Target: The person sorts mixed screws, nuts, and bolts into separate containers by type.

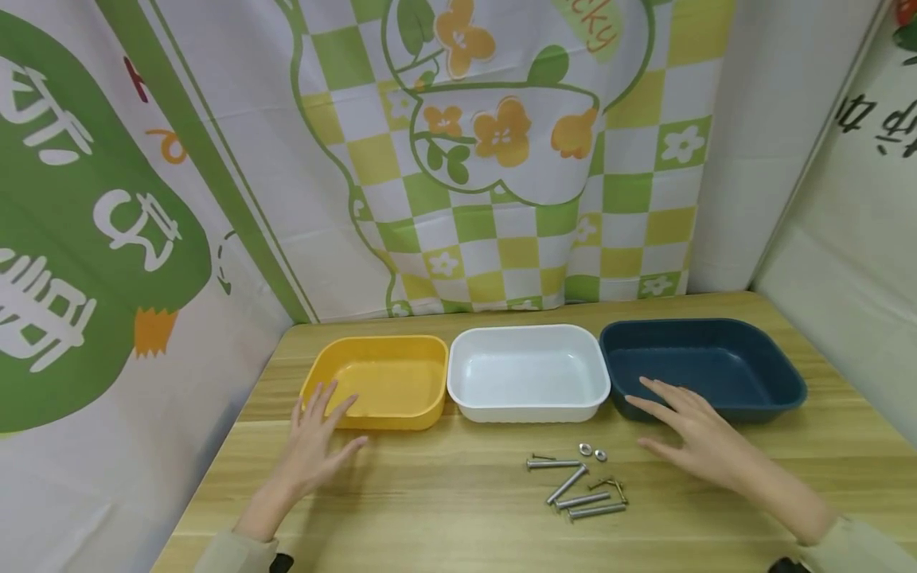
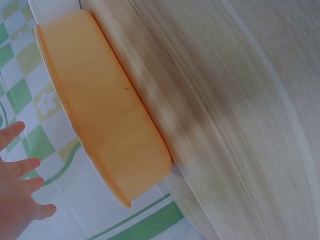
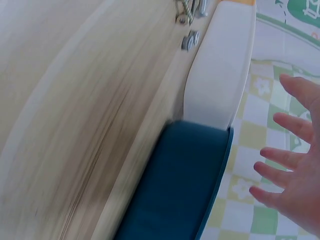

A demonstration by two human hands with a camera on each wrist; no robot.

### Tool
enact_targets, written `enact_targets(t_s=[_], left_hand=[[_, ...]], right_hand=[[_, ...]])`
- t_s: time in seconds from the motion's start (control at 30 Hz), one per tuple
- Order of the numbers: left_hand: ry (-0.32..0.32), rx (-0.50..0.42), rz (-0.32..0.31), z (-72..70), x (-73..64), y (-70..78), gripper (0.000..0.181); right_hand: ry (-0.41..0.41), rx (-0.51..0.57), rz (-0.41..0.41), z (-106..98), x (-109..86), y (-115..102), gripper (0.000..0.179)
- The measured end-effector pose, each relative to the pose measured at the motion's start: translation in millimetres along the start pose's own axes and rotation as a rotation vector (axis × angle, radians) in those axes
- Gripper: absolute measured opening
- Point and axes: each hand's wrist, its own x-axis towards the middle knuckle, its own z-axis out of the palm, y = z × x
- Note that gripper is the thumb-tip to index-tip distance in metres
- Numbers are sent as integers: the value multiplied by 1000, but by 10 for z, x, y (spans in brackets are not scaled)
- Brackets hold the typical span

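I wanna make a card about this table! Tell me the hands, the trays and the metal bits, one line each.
Left hand: holds nothing, near the yellow tray
Right hand: holds nothing, near the navy tray
Middle tray: white tray, between the other two
Long bits: four silver bolts
Round bits: two nuts
Tiny bits: some small screws, hard to count
All metal bits: on the wooden table

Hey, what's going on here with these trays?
Someone's left hand is open by the yellow tray, and their right hand is open by the dark blue tray; neither holds anything. The white tray sits between those two. In front of it, loose on the wooden table, lie silver bolts, small brass-coloured screws and two nuts. Neither hand touches them.
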Motion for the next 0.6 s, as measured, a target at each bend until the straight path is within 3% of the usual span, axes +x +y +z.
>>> enact_targets(t_s=[0.17,0.37,0.6], left_hand=[[84,-24,28,-9,-25,-54,57],[130,-47,36,-28,-46,-120,54],[175,-78,36,-27,-80,-197,55]], right_hand=[[45,63,-44,51,64,-100,51],[70,102,-73,135,112,-214,51],[45,166,-109,256,120,-317,43]])
